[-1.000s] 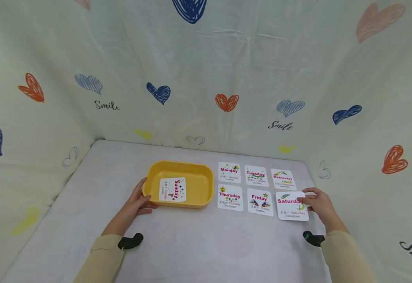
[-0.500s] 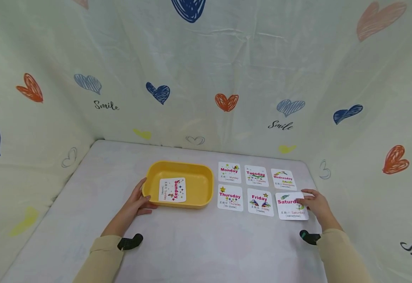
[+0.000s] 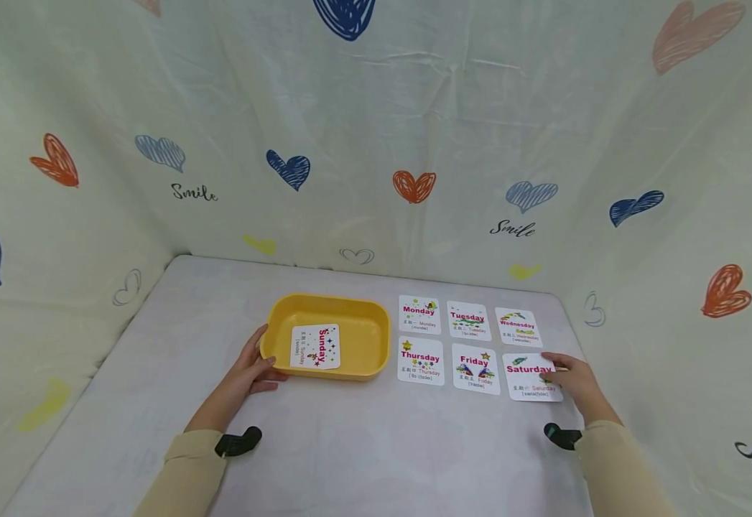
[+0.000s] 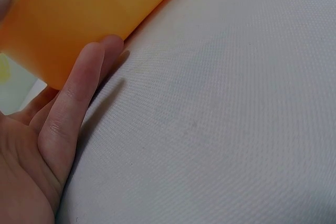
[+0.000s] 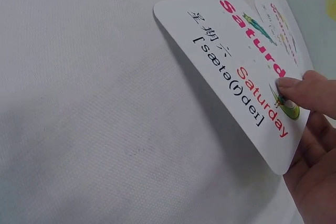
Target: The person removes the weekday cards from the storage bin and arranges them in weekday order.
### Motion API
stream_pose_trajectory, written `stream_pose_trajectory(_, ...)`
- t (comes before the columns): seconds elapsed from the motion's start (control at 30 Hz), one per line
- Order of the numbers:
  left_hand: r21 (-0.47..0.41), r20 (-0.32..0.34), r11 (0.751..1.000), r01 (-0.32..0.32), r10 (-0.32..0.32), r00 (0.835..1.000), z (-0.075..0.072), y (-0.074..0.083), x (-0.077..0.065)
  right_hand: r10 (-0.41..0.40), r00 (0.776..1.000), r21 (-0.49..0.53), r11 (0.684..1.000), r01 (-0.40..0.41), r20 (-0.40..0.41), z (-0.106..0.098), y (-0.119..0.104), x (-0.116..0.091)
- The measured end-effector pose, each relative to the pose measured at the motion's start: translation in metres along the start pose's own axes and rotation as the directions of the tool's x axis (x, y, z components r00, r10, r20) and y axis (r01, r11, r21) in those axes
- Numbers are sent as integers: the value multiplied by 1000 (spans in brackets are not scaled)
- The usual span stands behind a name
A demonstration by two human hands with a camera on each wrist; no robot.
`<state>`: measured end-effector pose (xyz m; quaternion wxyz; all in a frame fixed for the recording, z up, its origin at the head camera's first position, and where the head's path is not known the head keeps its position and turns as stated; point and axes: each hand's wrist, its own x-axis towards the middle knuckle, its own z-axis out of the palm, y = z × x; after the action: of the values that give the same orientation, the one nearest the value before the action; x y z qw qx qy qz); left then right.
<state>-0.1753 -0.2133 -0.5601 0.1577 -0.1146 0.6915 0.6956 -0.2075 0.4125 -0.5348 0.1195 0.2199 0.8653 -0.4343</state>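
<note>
My left hand [image 3: 245, 372] grips the left end of a yellow plastic tray [image 3: 364, 337]; in the left wrist view its fingers [image 4: 79, 87] lie along the tray's outer wall near the tabletop. Inside the tray a Sunday card [image 3: 315, 347] lies turned sideways. At the right, my right hand [image 3: 579, 384] pinches the right edge of a white Saturday card [image 3: 527, 389], thumb on its printed face and other fingers underneath. Seen from the right wrist, that card [image 5: 210, 61] is slightly tilted, one edge casting a shadow on the cloth. It sits in line beside the Friday card [image 3: 475, 380].
Monday [image 3: 419, 324], Tuesday [image 3: 469, 329] and Wednesday [image 3: 518, 334] cards form the back row, with a Thursday card [image 3: 420, 372] left of Friday. A pale cloth covers the table [image 3: 376, 452]. A curtain printed with hearts [image 3: 414, 188] surrounds its back and sides.
My right hand has shifted slightly left and down with the Saturday card, which now lies lower and squarer to the row. The left hand and tray have stayed in place.
</note>
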Motion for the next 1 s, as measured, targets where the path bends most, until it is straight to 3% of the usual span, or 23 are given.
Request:
stream_pose_trajectory(0.5, -1, -2, 1000, 4, -4, 1000, 0, 0, 1, 9, 997, -2, 1000, -9, -83, 8, 11, 13)
stream_pose_trajectory(1.0, 1, 10, 1000, -12, 12, 1000, -1, -2, 2, 32, 999, -79, 996, -34, -20, 9, 5, 7)
